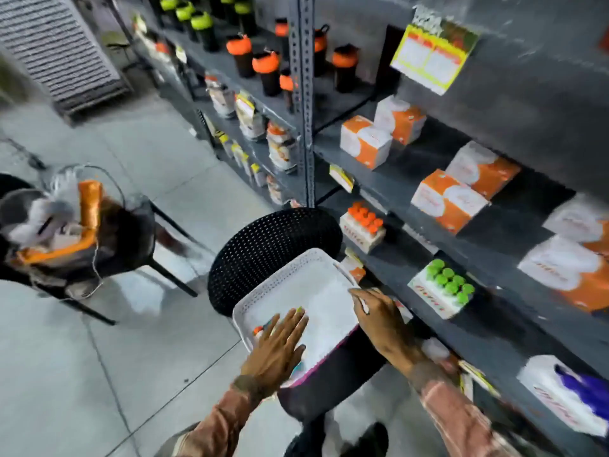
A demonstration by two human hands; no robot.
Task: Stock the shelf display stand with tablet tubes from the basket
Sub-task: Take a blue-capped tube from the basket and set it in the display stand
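A white perforated basket [296,268] rests on a black plastic chair [270,239] in front of the shelves. My left hand [280,344] lies flat, fingers spread, over a few tablet tubes [258,330] in the basket's near corner. My right hand [379,315] grips the basket's right rim. On the dark shelf to the right stand a white display stand with green-capped tubes [441,288] and, further back, one with orange-capped tubes [362,225]. The picture is blurred by motion.
Orange-and-white boxes [448,199] fill the shelf above. Black shaker bottles with orange lids [267,70] stand higher up. A second black chair [131,239] at the left holds an orange-and-grey bag [75,225]. A grey tiled floor [82,374] spreads to the left.
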